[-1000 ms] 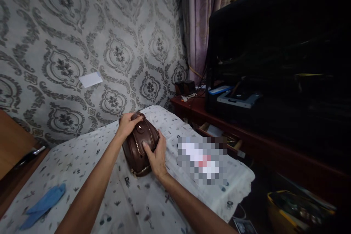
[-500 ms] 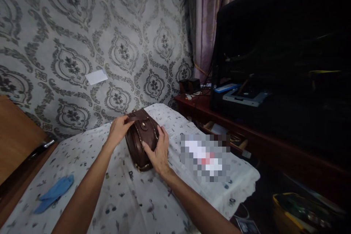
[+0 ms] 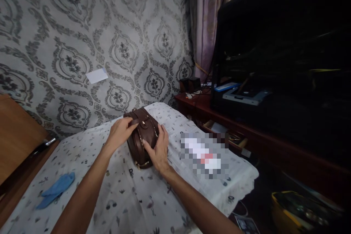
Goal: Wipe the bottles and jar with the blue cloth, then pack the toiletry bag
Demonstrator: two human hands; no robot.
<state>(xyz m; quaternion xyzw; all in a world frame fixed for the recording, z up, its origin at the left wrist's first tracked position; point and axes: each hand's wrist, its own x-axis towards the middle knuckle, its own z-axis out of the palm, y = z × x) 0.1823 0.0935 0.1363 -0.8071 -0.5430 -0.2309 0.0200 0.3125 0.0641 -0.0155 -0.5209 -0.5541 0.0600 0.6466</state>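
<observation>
A brown leather bag (image 3: 150, 129) with gold zips and a small metal clasp stands on a white printed sheet (image 3: 120, 186). At its upper left, my left hand (image 3: 120, 132) is closed, thumb and fingers pinching a flat brown strap (image 3: 135, 121) that runs to the clasp. My right hand (image 3: 159, 150) holds the bag's near right side, thumb on the front zip and fingers around the far edge. The part of the bag behind that hand is hidden.
A blue cloth (image 3: 56, 188) lies at the left of the sheet. To the right is a blurred-out item (image 3: 204, 155). Beyond are a half-open drawer (image 3: 216, 128), a dark red cabinet (image 3: 274, 135) and a large black screen (image 3: 279, 36). Patterned wallpaper (image 3: 123, 51) covers the wall behind.
My left hand has shifted slightly right and down with the strap. The right hand keeps its hold on the bag. The bag has barely moved.
</observation>
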